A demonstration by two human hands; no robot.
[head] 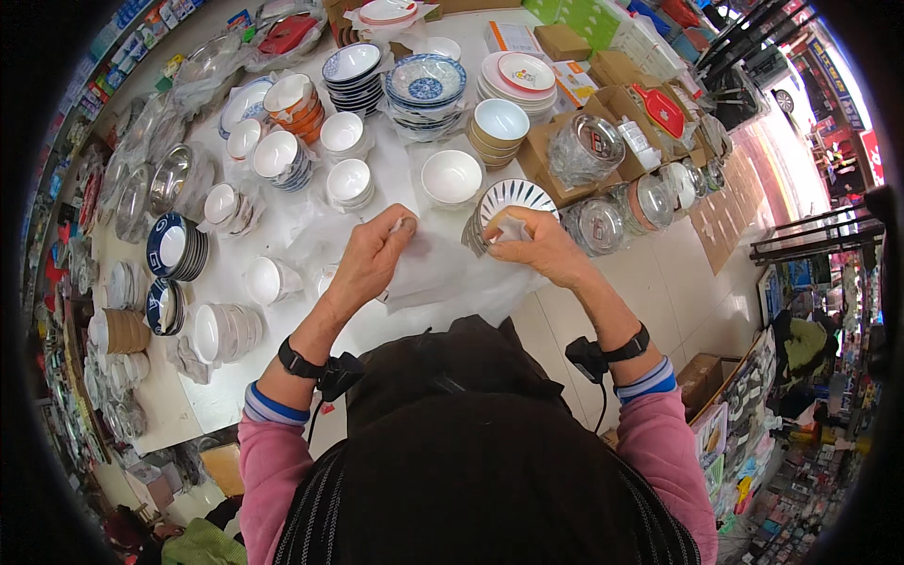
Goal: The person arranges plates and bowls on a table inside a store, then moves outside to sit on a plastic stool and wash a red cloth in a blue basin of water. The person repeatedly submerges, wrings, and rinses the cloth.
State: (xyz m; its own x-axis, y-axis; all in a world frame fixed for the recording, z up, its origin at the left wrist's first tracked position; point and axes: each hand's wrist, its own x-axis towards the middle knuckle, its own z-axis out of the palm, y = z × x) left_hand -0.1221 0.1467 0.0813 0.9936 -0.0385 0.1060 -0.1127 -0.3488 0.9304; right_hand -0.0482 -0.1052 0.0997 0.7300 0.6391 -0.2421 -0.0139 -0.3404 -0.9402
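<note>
My left hand [373, 258] pinches a thin white translucent wrapping sheet [431, 275] between thumb and forefinger. The sheet hangs over the near edge of the white table. Between the curled fingers of my right hand [540, 247] is a crumpled piece of thin white wrapping [512, 229]; whether it joins the larger sheet I cannot tell. Partly behind that hand stands a stack of striped bowls [519, 196], white inside with dark radial marks. A white bowl [452, 176] sits beyond and between my hands. Small white bowls [349, 182] stand in a stack beyond my left hand.
Stacked blue-patterned bowls [426, 81] and white plates [494, 88] stand at the back. Dark blue bowls [176, 247] lie tipped sideways at left. Plastic-wrapped glassware [593, 224] and cardboard boxes [540, 159] line the right side. Tiled floor [635, 296] shows beyond the right edge.
</note>
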